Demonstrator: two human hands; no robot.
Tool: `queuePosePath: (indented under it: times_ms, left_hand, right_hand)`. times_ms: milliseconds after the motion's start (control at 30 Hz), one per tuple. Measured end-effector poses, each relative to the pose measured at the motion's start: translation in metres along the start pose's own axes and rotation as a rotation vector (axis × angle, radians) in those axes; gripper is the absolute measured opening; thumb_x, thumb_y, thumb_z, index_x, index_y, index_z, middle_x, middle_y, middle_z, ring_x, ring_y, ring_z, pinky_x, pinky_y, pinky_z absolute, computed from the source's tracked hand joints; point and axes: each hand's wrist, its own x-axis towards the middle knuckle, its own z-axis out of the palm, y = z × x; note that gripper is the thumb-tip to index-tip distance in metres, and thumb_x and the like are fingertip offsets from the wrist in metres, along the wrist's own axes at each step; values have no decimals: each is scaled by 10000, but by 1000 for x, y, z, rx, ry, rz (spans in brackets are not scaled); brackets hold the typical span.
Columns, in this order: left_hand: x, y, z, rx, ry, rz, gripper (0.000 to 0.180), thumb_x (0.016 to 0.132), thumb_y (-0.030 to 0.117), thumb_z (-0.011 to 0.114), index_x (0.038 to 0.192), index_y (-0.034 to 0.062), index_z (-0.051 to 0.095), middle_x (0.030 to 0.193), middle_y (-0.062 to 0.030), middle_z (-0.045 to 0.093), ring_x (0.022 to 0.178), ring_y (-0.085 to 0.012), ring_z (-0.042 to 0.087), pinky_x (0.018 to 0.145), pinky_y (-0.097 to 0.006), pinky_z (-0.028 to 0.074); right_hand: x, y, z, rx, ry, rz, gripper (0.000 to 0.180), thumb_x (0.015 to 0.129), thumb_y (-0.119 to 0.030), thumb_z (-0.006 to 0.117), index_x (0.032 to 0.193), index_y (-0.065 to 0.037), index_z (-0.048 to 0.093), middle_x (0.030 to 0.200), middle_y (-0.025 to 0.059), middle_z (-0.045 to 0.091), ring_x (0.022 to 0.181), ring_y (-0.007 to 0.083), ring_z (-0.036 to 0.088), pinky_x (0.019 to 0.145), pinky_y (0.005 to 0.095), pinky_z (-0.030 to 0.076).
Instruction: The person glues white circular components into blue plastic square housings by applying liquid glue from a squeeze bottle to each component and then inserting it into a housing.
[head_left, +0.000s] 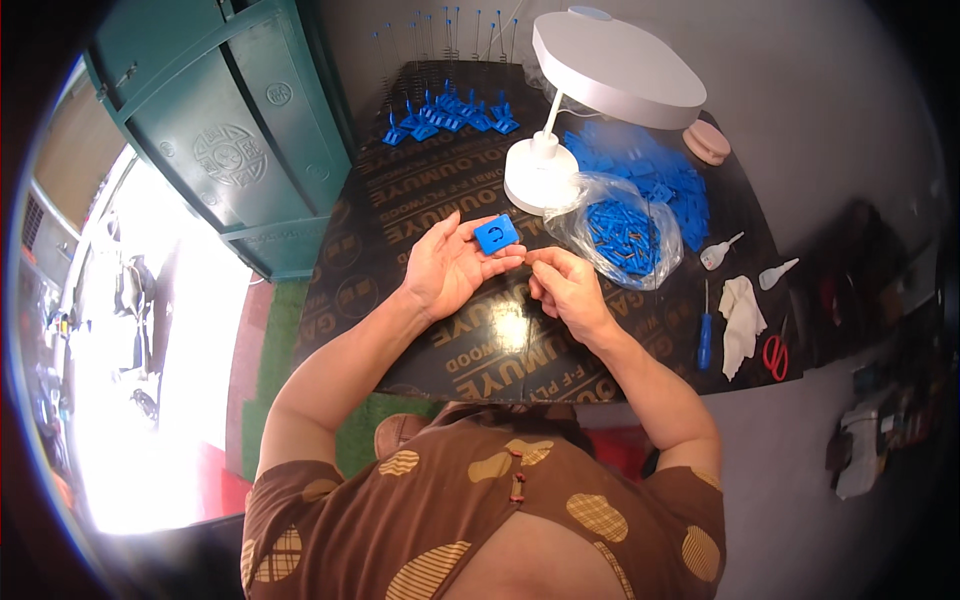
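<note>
My left hand [440, 272] is palm up over the near part of the table, and a small blue square plate [486, 240] lies on its fingers. A dark curved mark or piece shows on the plate's face; which of the two I cannot tell. Just to the right, my right hand [574, 292] has its fingers curled, with thumb and forefinger pinched close to the left fingertips. Whatever may be in that pinch is too small to make out. Beyond the right hand, a clear plastic bag [568, 232] holds many slim blue pieces [622, 236].
A white lamp [620, 70] stands behind the bag, beside a heap of blue plates [680, 195]. Blue stands with thin springy rods [450, 108] fill the back left. At right lie a screwdriver [705, 340], white cloth [739, 325], red scissors [775, 358] and small white bottles [714, 256].
</note>
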Motion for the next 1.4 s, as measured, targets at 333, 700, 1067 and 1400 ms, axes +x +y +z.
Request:
queuePosePath:
  times_ms: [333,700,1067,1400]
  left_hand:
    - [1,-1,3,25,98,38,624,998,451,203,1233,-112,330,1156,-299,488,1088,-390,545,956,-459,478]
    - [-2,-2,7,78,65,93,645,990,492,198,1260,-83,310,1176,-269,470,1138,-406,511,986,-473,439]
    - [-3,-2,7,52,7,118,672,972,535,231,1311,-42,292,1220,-266,450,1185,-406,475,1032,-512,376]
    - [-3,-2,5,66,-22,121,686,972,539,214,1321,-48,283,1225,-260,446,1187,-401,471,1040,-507,371]
  right_hand:
    - [1,-1,2,-31,15,13,252,932,-171,508,1073,26,579,677,10,556,504,19,424,430,168,318]
    - [0,-2,3,-47,11,15,218,926,-152,512,1033,21,591,655,10,553,482,18,416,419,164,311]
    - [1,1,2,-37,-14,3,203,931,-150,513,1011,17,596,646,7,552,482,19,416,415,166,309]
    - [1,2,1,-48,-28,5,192,936,-153,510,1005,1,601,648,3,554,492,18,420,424,167,312]
